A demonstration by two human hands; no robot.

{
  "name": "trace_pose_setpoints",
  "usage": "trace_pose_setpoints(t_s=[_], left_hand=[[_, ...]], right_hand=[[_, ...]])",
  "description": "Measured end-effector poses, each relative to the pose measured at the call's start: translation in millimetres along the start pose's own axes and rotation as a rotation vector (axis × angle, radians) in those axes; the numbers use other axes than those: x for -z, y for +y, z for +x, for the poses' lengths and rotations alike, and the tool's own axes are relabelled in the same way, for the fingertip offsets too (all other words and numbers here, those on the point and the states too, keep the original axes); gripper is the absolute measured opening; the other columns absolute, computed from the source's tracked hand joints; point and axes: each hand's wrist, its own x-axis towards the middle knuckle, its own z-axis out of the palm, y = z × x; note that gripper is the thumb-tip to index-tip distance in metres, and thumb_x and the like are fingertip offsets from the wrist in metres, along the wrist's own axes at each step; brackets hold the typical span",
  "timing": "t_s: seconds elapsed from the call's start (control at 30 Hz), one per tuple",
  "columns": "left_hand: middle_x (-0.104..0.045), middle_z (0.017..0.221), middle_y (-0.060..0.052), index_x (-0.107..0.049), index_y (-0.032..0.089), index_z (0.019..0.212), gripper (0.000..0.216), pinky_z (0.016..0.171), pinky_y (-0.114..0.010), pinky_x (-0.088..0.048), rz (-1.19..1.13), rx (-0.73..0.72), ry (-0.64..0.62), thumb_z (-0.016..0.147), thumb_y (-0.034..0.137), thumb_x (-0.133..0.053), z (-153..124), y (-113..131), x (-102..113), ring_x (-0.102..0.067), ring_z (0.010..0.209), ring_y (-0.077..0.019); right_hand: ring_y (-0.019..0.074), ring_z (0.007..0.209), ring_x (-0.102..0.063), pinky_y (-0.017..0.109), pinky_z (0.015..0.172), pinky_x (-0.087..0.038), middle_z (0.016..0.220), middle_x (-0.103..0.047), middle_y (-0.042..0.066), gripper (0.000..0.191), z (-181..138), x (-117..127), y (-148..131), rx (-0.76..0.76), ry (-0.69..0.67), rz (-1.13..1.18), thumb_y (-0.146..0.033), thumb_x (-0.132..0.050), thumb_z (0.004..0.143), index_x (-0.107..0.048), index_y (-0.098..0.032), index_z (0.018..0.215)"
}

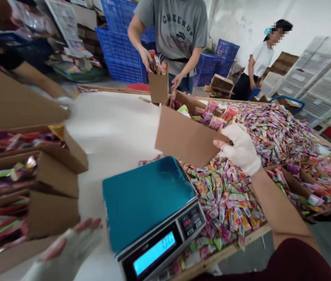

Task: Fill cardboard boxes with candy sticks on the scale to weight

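Note:
My right hand point(240, 148), in a white glove, grips the rim of a brown cardboard box point(183, 136) that holds colourful sachets and hangs above the table beyond the scale. The digital scale point(150, 210) has a bare teal platform and a lit display, and stands in front of me. My left hand point(68, 249), also gloved with the fingertips bare, is blurred at the bottom left with its fingers stretched out and nothing in it. It hovers beside a row of filled cardboard boxes point(30, 187).
A large heap of colourful sachets point(271, 148) covers the right of the white table point(109, 125). Across the table a person in a grey T-shirt point(177, 27) fills a small box point(158, 88). Another person stands at the back right. Blue crates point(121, 50) are stacked behind.

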Motion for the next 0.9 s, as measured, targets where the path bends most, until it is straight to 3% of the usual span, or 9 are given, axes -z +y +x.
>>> trace_pose_setpoints(t_s=[0.03,0.1,0.17,0.27,0.33,0.47,0.63,0.77,0.9], left_hand=[[-0.075,0.12,0.0,-0.075,0.04,0.099,0.053,0.119,-0.065,-0.042,-0.086,0.017,0.056,0.065,0.08,-0.066,-6.2,3.7,-3.9,-0.057,0.134,-0.0416],[-0.067,0.138,0.001,-0.07,0.04,0.12,0.062,0.129,-0.059,-0.03,-0.235,-0.059,0.074,0.066,0.069,-0.075,-20.4,17.5,-14.1,-0.048,0.145,-0.0366],[-0.054,0.154,0.0,-0.055,0.039,0.144,0.084,0.133,-0.055,-0.023,-0.25,-0.233,-0.039,0.068,0.068,-0.076,-32.0,32.8,-25.5,-0.038,0.152,-0.034],[-0.036,0.166,-0.001,-0.035,0.037,0.158,0.096,0.135,-0.052,-0.016,-0.174,-0.409,-0.208,0.076,0.068,-0.073,-39.0,43.7,-34.4,-0.027,0.157,-0.0322],[-0.029,0.169,-0.001,-0.029,0.039,0.16,0.096,0.135,-0.053,-0.012,-0.132,-0.481,-0.261,0.08,0.064,-0.073,-37.1,42.4,-31.2,-0.022,0.159,-0.0315],[-0.026,0.17,-0.004,-0.024,0.04,0.161,0.101,0.132,-0.061,-0.011,-0.056,-0.603,-0.266,0.078,0.057,-0.079,-26.5,39.5,-14.9,-0.017,0.16,-0.0338],[-0.028,0.169,-0.006,-0.024,0.035,0.161,0.102,0.131,-0.061,-0.015,-0.008,-0.732,-0.297,0.079,0.061,-0.078,-16.2,59.4,-11.9,-0.018,0.16,-0.0334],[-0.023,0.171,-0.002,-0.022,0.035,0.161,0.097,0.132,-0.057,-0.015,0.054,-0.837,-0.383,0.083,0.065,-0.072,-7.0,78.4,-27.6,-0.013,0.161,-0.0309],[-0.016,0.172,-0.009,-0.013,0.02,0.163,0.098,0.133,-0.053,-0.009,0.159,-0.837,-0.373,0.091,0.063,-0.064,1.8,88.4,-44.9,-0.012,0.161,-0.0302]], right_hand=[[0.0231,0.093,-0.063,0.041,0.093,-0.045,0.09,-0.071,0.006,0.016,-9.6,2.0,-18.7,0.066,-0.009,0.07,-0.035,-0.067,0.089,-0.069,-0.02,0.089],[0.0215,0.091,-0.064,0.042,0.097,-0.046,0.09,-0.072,0.004,0.005,-26.5,-4.4,-50.3,0.222,-0.089,0.204,-0.026,-0.065,0.089,-0.068,-0.021,0.087],[0.0216,0.096,-0.065,0.045,0.103,-0.046,0.093,-0.073,0.005,0.011,-37.7,-18.0,-72.1,0.383,-0.18,0.306,-0.016,-0.061,0.087,-0.069,-0.022,0.091],[0.0235,0.106,-0.066,0.049,0.107,-0.047,0.099,-0.074,0.007,0.015,-40.2,-30.3,-86.8,0.496,-0.232,0.385,-0.013,-0.059,0.088,-0.068,-0.02,0.097],[0.0239,0.111,-0.066,0.048,0.105,-0.05,0.107,-0.073,0.009,0.011,-34.4,-25.5,-88.7,0.434,-0.251,0.459,-0.022,-0.063,0.093,-0.067,-0.021,0.103],[0.0241,0.122,-0.064,0.044,0.105,-0.053,0.126,-0.069,0.01,0.028,-19.1,-1.2,-89.8,0.163,-0.206,0.606,-0.035,-0.067,0.095,-0.064,-0.023,0.12],[0.0213,0.108,-0.068,0.04,0.098,-0.057,0.119,-0.069,0.007,0.028,-3.0,8.3,-101.5,0.015,-0.157,0.604,-0.036,-0.066,0.095,-0.065,-0.022,0.12],[0.0196,0.098,-0.068,0.037,0.087,-0.06,0.116,-0.067,0.008,0.037,14.7,-2.9,-111.8,-0.003,-0.258,0.561,-0.035,-0.07,0.091,-0.063,-0.021,0.124],[0.0152,0.075,-0.064,0.035,0.073,-0.06,0.1,-0.07,0.006,0.032,37.0,-25.0,-120.0,0.002,-0.513,0.451,-0.032,-0.072,0.087,-0.068,-0.016,0.114]])
